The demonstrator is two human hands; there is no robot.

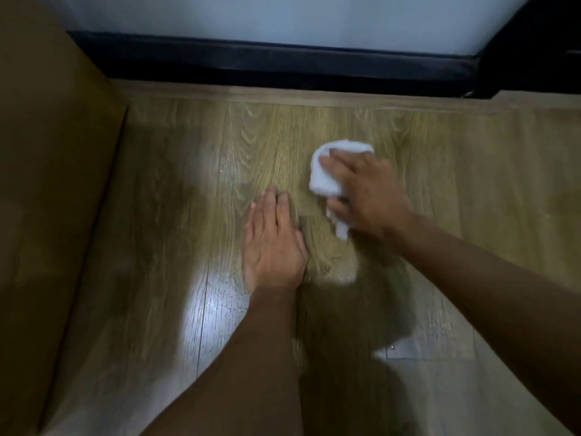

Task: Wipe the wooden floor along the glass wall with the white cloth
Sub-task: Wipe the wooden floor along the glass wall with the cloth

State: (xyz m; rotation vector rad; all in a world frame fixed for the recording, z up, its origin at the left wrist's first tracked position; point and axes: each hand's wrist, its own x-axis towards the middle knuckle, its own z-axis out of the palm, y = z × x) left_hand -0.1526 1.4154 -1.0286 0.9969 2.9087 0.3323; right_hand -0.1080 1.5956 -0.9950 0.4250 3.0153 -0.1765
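Note:
A crumpled white cloth (327,174) lies on the wooden floor (195,190), a short way in front of the glass wall (283,17). My right hand (367,193) presses down on the cloth, fingers spread over its top and thumb curled under its near end, so part of the cloth is hidden. My left hand (273,243) rests flat on the floor just left of the cloth, fingers together and pointing toward the wall, holding nothing.
A black frame rail (283,62) runs along the foot of the glass, with a dark upright (531,45) at the right. A brown wooden panel (47,184) stands along the left side. Bright reflections (213,309) show on the floor near my arms.

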